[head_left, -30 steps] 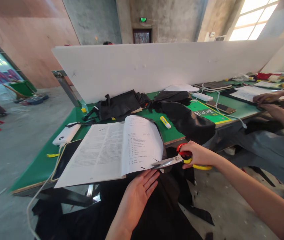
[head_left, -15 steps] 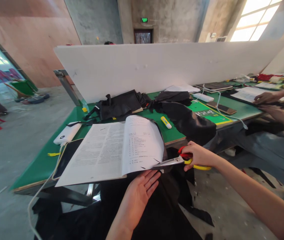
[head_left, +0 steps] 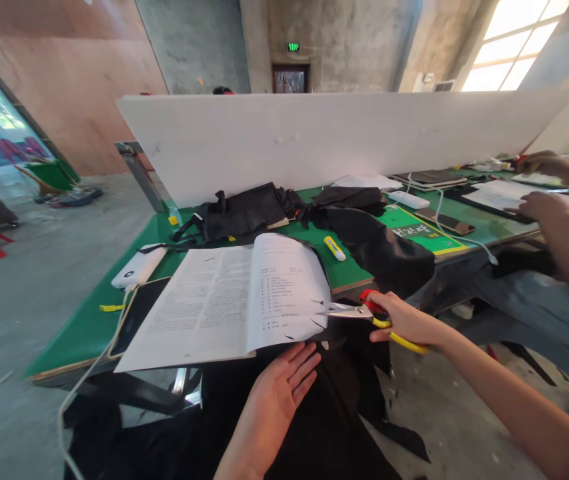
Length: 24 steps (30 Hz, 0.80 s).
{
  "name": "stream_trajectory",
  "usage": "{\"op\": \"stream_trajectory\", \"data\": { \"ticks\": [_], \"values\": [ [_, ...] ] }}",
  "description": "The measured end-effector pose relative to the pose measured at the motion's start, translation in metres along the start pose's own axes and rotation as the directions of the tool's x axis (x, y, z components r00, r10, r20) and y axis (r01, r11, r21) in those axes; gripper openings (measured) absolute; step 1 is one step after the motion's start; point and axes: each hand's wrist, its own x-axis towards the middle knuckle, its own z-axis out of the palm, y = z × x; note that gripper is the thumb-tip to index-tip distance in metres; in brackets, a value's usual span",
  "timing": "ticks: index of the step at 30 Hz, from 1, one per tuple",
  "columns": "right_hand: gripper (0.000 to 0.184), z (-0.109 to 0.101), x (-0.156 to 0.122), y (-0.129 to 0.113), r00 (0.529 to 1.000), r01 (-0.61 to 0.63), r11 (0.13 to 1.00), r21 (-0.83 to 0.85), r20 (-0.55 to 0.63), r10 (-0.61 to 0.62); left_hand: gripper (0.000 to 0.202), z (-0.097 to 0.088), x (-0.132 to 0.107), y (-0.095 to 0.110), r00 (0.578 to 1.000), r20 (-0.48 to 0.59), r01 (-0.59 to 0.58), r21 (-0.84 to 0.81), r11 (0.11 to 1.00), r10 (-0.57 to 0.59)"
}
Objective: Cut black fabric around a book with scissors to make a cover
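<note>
My right hand grips red-and-yellow-handled scissors, whose blades point left and meet the right edge of an open printed booklet. The booklet lies on the green table and hangs over its near edge. Small notches show along the page's lower right edge. Palm up, my left hand lies flat under the booklet's overhanging corner, fingers spread, resting on black fabric in my lap.
Black fabric pieces, a yellow-white marker, a white power bank and a tablet lie on the table. A white board stands behind. Another person's hands work over papers at the right.
The scissors have lifted and moved up the page's right edge. The other person's hands have risen and shifted. My left hand stays about where it was.
</note>
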Motion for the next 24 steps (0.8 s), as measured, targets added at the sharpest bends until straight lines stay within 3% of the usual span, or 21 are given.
{"op": "stream_trajectory", "data": {
  "ticks": [7,9,12,15,19,21,22,24],
  "values": [
    [0.051,0.012,-0.021,-0.001,0.972,-0.038,0.933,0.357,-0.204,0.118,0.030,-0.018,-0.028,-0.001,0.992,-0.122,0.012,-0.025,1.000,-0.015],
    [0.050,0.018,-0.026,-0.003,0.933,-0.074,0.896,0.438,-0.288,0.218,0.030,-0.026,-0.037,-0.002,0.986,-0.166,-0.009,-0.010,1.000,0.007],
    [0.052,0.029,-0.031,-0.005,0.829,-0.107,0.818,0.565,-0.404,0.387,0.026,-0.043,-0.052,-0.002,0.962,-0.268,-0.063,-0.005,0.998,0.059],
    [0.058,0.046,-0.037,-0.005,0.741,-0.048,0.676,0.736,-0.428,0.518,0.019,-0.065,-0.068,0.004,0.907,-0.411,-0.115,-0.039,0.993,0.089],
    [0.057,0.079,-0.047,-0.009,0.615,0.045,0.359,0.932,-0.309,0.725,0.015,-0.084,-0.087,0.026,0.782,-0.575,-0.291,0.004,0.957,0.240],
    [0.045,0.097,-0.051,-0.016,0.612,0.064,0.247,0.967,-0.234,0.756,0.021,-0.089,-0.094,0.041,0.730,-0.606,-0.357,0.054,0.933,0.314],
    [0.040,0.105,-0.051,-0.020,0.634,0.077,0.213,0.974,-0.213,0.744,0.024,-0.090,-0.095,0.049,0.721,-0.603,-0.377,0.071,0.924,0.341],
    [0.035,0.117,-0.051,-0.030,0.686,0.072,0.252,0.965,-0.231,0.690,0.027,-0.094,-0.095,0.063,0.713,-0.578,-0.427,0.091,0.900,0.397]
  ]
}}
